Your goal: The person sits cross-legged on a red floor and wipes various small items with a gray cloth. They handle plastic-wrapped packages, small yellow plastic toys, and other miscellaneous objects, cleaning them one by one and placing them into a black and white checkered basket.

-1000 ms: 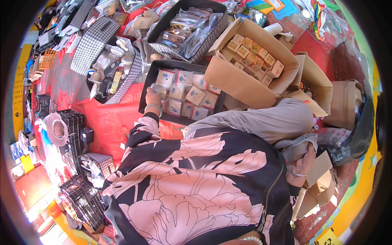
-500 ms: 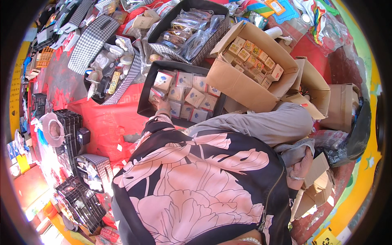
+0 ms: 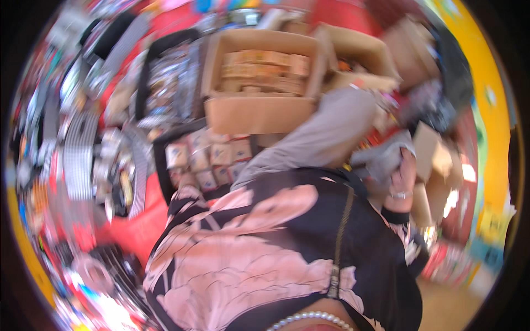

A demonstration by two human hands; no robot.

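The picture is blurred by motion. My left hand (image 3: 186,180) reaches out of a black sleeve with pink flowers to the near edge of a black tray (image 3: 159,165) filled with small pale boxes (image 3: 221,154); whether its fingers hold a box is hidden. My right hand (image 3: 406,174), with a ring and a dark cuff, is at the right, its fingers curled into a bunched grey cloth (image 3: 381,157). A grey trouser leg (image 3: 320,138) runs between the two hands.
An open cardboard carton (image 3: 259,113) of tan packets stands behind the tray, with more cartons (image 3: 359,52) to its right. Another black tray (image 3: 143,83) of wrapped goods lies at the back left. Checked trays (image 3: 77,154) and small wares cover the red cloth (image 3: 138,226) at left.
The view has swung and turned, and is now blurred. My left hand stays at the tray of small boxes. My right hand stays on the grey cloth.
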